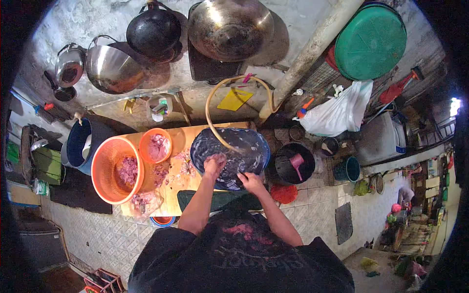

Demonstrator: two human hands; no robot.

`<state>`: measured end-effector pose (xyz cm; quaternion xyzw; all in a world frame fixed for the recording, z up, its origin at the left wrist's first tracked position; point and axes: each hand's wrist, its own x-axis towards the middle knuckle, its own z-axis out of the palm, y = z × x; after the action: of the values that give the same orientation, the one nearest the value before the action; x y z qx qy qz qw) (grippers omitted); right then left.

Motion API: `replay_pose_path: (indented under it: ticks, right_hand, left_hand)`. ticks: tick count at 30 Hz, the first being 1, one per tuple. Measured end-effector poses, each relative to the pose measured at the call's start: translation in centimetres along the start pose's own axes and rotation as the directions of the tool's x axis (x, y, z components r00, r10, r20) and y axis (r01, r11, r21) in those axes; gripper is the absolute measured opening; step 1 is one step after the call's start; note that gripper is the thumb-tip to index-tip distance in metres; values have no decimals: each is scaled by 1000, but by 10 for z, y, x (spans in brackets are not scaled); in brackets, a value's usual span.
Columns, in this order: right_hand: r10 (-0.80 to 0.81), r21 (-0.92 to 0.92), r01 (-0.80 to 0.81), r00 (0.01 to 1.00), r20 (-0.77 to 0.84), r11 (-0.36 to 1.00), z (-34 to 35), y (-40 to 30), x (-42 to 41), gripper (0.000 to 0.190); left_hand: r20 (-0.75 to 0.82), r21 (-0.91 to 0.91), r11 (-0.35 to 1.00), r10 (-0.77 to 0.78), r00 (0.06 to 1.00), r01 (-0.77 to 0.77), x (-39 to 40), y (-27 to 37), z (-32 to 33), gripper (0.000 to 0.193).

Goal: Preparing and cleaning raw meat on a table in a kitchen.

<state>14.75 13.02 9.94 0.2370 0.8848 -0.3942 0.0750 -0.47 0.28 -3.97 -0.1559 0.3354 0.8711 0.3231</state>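
A dark blue basin [266,146] with foamy water stands before me at the table's right end. Over its near left side, my left hand [214,166] is closed on a pale pink piece [220,159], seemingly raw meat, though blur hides its outline. My right hand [253,183] is at the near right rim, its fingers curled on a small dark object [241,177] too unclear to name. A tan hose [209,106] arches down into the basin. Loose meat scraps [186,164] lie on the wooden table [179,139] left of the basin.
Left on the table stand a large orange colander [98,172] and a small orange bowl [143,141], both holding meat, beside a plastic bag [144,205]. A black bucket [281,170] with a pink dipper [296,163] stands right. Woks [231,33] hang on the wall ahead.
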Motion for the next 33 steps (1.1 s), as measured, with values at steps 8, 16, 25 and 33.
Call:
replay_pose_path:
  ticks: [8,16,25,33]
  right_hand:
    - [-70,28,70,997,-24,997,7,32,-5,47]
    - [-82,-7,82,990,-118,997,11,29,-5,44]
    - [-99,14,100,992,-81,995,4,33,-14,40]
    - [-98,98,103,993,-61,990,-8,17,-18,40]
  left_hand:
    - [-74,116,991,-52,996,60,-10,1,28,12]
    - [-39,107,994,-30,999,34,-22,6,35,17]
    - [-9,82,991,-105,994,106,-19,1,45,20]
    - [-60,-1,990,-139,988,139,-21,5,45,10]
